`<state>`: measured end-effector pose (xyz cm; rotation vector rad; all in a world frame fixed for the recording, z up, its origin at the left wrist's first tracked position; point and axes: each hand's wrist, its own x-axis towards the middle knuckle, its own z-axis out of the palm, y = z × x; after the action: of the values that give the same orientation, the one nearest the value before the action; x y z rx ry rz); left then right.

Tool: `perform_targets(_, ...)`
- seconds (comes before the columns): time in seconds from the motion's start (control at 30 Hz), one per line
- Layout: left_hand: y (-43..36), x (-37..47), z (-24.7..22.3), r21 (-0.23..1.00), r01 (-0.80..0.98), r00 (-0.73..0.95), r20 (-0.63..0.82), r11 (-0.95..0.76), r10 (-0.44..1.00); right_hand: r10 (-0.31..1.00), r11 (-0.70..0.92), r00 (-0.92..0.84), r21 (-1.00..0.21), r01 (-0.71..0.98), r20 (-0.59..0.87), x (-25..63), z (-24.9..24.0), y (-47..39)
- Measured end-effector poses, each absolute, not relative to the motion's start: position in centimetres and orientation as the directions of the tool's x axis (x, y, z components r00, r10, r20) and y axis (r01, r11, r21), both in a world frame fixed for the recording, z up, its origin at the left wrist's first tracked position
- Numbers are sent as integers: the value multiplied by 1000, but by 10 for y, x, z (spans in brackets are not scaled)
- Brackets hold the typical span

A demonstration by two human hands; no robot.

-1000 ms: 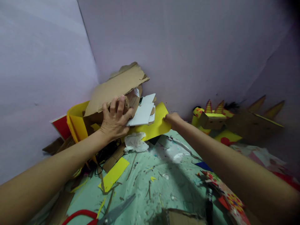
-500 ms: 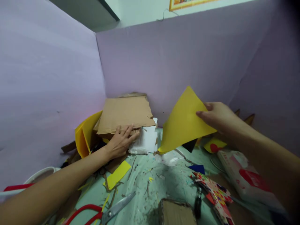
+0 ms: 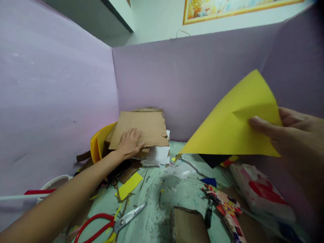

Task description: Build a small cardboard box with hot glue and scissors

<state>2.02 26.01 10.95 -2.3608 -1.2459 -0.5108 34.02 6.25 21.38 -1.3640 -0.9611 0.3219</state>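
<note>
Between the thumb and fingers of my right hand [image 3: 291, 126] is a sheet of yellow paper [image 3: 233, 125], raised above the right side of the table with one corner hanging low. My left hand [image 3: 130, 143] lies with fingers spread on a brown cardboard piece [image 3: 144, 126], the top of a pile at the back left. White sheets [image 3: 159, 155] stick out beneath the cardboard. Beside the pile leans a curled yellow sheet [image 3: 101, 138]. In front lie a small yellow paper piece [image 3: 129, 185] and red-handled scissors [image 3: 116, 222] with the blades parted.
A cardboard block [image 3: 189, 226] stands at the front edge, next to a black-handled tool [image 3: 208, 214]. Patterned paper [image 3: 227, 206], a blue scrap [image 3: 209, 182] and a tissue pack [image 3: 260, 192] lie right. A white container [image 3: 54, 182] is at left. Purple walls [image 3: 202, 84] enclose the table.
My right hand has moved right and nearer with the yellow sheet. My left hand has slid further up onto the cardboard. The view has tilted up slightly.
</note>
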Motion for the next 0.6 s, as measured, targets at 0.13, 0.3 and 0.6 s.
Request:
perform_targets(0.13, 231, 25, 111, -146, 823, 521, 579, -548, 628, 549, 291, 712, -899, 328, 438, 338, 202, 40)
perform_targets(0.3, 163, 40, 109, 577, 561, 265, 555, -594, 789, 671, 395, 631, -908, 142, 390, 324, 207, 26)
perform_targets(0.6, 104, 28, 51, 973, 128, 155, 173, -194, 973, 650, 527, 651, -850, -15, 392, 286, 206, -11)
